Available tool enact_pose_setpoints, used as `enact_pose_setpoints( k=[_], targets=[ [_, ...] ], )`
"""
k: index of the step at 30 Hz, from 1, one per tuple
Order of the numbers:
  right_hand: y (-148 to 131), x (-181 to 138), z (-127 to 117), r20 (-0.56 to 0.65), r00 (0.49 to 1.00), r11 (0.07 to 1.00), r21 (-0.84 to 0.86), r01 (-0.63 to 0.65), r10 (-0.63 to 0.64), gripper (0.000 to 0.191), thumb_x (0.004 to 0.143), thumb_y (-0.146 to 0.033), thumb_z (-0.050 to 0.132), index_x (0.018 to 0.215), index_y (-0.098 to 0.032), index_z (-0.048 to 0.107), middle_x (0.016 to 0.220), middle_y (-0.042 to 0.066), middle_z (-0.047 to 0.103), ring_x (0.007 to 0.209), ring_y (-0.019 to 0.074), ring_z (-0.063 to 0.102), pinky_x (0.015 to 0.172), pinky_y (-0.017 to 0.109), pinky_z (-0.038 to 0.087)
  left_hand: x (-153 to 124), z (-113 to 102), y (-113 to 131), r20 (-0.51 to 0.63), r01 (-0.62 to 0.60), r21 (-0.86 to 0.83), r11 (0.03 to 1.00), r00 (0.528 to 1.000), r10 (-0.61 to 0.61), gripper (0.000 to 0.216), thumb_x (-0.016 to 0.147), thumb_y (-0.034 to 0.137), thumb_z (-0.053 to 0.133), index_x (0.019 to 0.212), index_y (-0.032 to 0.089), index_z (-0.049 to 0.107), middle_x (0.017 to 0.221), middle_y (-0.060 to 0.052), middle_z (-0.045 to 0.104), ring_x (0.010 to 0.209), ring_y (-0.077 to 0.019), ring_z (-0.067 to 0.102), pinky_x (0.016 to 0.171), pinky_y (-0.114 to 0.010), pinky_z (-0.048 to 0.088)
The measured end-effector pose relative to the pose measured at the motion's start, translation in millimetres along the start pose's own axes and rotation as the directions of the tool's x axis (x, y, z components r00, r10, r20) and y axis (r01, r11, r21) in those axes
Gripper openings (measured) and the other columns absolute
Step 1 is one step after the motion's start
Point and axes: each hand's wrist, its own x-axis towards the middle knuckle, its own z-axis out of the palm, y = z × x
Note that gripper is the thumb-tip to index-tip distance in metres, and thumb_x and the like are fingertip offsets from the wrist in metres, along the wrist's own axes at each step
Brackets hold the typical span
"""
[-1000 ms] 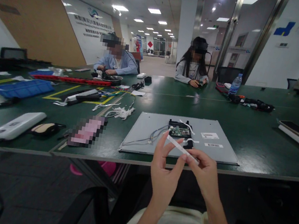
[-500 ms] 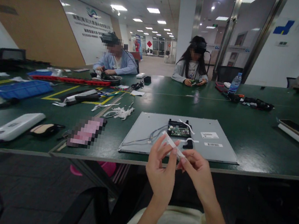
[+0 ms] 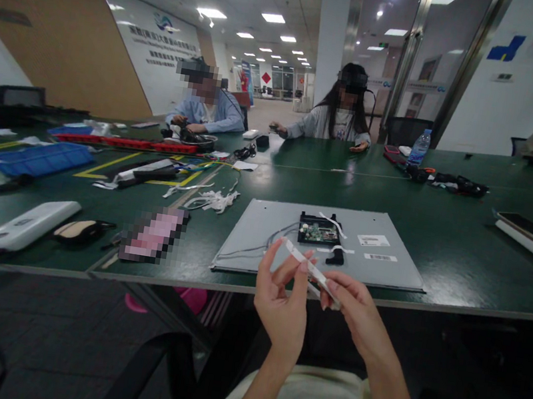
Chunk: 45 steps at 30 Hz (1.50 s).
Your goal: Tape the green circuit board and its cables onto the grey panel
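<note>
Grasping one white strip [image 3: 314, 272] jointly, the left hand [image 3: 282, 306] and right hand [image 3: 354, 309] were observed close together in the head view. The strip slanted between them, near the front edge of the panel [image 3: 261, 232], on which a board [image 3: 320, 234] sat.

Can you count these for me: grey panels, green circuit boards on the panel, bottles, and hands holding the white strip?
Grey panel: 1
Green circuit board: 1
Bottle: 1
Hands holding the white strip: 2 (left hand, right hand)
Total: 5
</note>
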Motion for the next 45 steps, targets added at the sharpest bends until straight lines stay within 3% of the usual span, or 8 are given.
enact_pose_setpoints(
  k=[5, 10, 14, 17, 20, 32, 40, 45],
  targets=[
    [-6.4, -1.9, -2.0, -0.034, 0.992, 0.978, -0.178, 0.112, -0.119, 0.033, 0.086, -0.044, 0.055, 0.101, -0.018, 0.067, 0.069, 0.0, 0.061, 0.066, 0.0139, 0.056, 0.064, 0.024, 0.044, 9.4, -4.6, 5.0, -0.013, -0.171, 0.078, 0.982, 0.985, 0.172, 0.066, 0.087, 0.034, 0.057, 0.142, 0.028, 0.023, 0.124, -0.011, 0.059, 0.104, -0.0208, 0.063, 0.095, -0.04, 0.047],
    [-9.4, -3.4, -10.1, -0.07, 0.949, 0.839, -0.492, 0.235, -0.307, 0.027, 0.089, -0.036, 0.05, 0.104, -0.02, 0.066, 0.076, 0.002, 0.065, 0.076, 0.0169, 0.061, 0.087, 0.034, 0.044, 25.8, -22.0, 12.8, -0.085, -0.432, 0.171, 0.885, 0.889, 0.45, 0.059, 0.088, 0.026, 0.054, 0.14, 0.033, 0.027, 0.144, -0.01, 0.038, 0.124, -0.023, 0.049, 0.105, -0.046, 0.037],
    [-11.6, -3.2, -14.4, 0.041, 0.909, 0.673, -0.658, 0.338, -0.416, 0.025, 0.09, -0.031, 0.049, 0.108, -0.023, 0.065, 0.083, 0.002, 0.069, 0.081, 0.0175, 0.063, 0.107, 0.044, 0.029, 27.6, -33.3, 18.9, 0.295, -0.638, 0.318, 0.701, 0.769, 0.567, 0.036, 0.089, 0.019, 0.048, 0.125, 0.026, 0.051, 0.127, -0.008, 0.056, 0.123, -0.0225, 0.049, 0.105, -0.044, 0.037],
    [-12.3, -4.3, -15.3, 0.129, 0.872, 0.547, -0.733, 0.405, -0.472, 0.025, 0.091, -0.027, 0.048, 0.11, -0.024, 0.063, 0.098, 0.004, 0.069, 0.092, 0.0186, 0.063, 0.109, 0.046, 0.026, 23.6, -30.2, 19.0, 0.576, -0.745, 0.378, 0.55, 0.654, 0.49, 0.03, 0.089, 0.018, 0.046, 0.116, 0.023, 0.056, 0.117, -0.009, 0.061, 0.116, -0.0219, 0.053, 0.103, -0.044, 0.038],
    [-12.1, -6.2, -15.9, 0.206, 0.842, 0.422, -0.791, 0.443, -0.498, 0.026, 0.091, -0.024, 0.047, 0.113, -0.024, 0.062, 0.101, 0.004, 0.068, 0.093, 0.0181, 0.062, 0.11, 0.049, 0.023, 20.7, -22.5, 12.9, 0.662, -0.777, 0.461, 0.428, 0.623, 0.417, 0.026, 0.088, 0.023, 0.049, 0.113, 0.02, 0.055, 0.117, -0.012, 0.06, 0.114, -0.0236, 0.053, 0.106, -0.047, 0.034],
    [-2.4, -1.6, -21.1, 0.249, 0.839, 0.183, -0.909, 0.375, -0.484, 0.027, 0.093, -0.023, 0.045, 0.115, -0.021, 0.059, 0.099, 0.006, 0.068, 0.091, 0.0202, 0.061, 0.109, 0.054, 0.018, 15.5, -17.8, 10.7, 0.689, -0.698, 0.656, 0.287, 0.709, 0.151, 0.013, 0.09, 0.029, 0.047, 0.09, 0.019, 0.055, 0.085, -0.005, 0.061, 0.085, -0.0222, 0.058, 0.1, -0.049, 0.034],
    [2.3, 0.2, -23.7, 0.271, 0.855, 0.133, -0.923, 0.361, -0.443, 0.032, 0.091, -0.017, 0.042, 0.119, -0.021, 0.057, 0.099, 0.007, 0.068, 0.091, 0.0202, 0.059, 0.108, 0.056, 0.016, 14.2, -16.8, 8.6, 0.822, -0.789, 0.558, 0.259, 0.568, -0.038, 0.018, 0.091, 0.016, 0.039, 0.082, 0.018, 0.054, 0.075, -0.005, 0.062, 0.073, -0.0204, 0.059, 0.077, -0.037, 0.044],
    [1.2, -2.3, -24.5, 0.293, 0.877, 0.165, -0.912, 0.376, -0.381, 0.034, 0.091, -0.016, 0.04, 0.12, -0.022, 0.056, 0.098, 0.006, 0.066, 0.093, 0.0204, 0.058, 0.108, 0.055, 0.019, 15.6, -18.4, 10.0, 0.833, -0.786, 0.549, 0.284, 0.543, -0.108, 0.019, 0.091, 0.014, 0.038, 0.082, 0.017, 0.054, 0.075, -0.005, 0.063, 0.073, -0.0197, 0.06, 0.071, -0.033, 0.043]
  ],
)
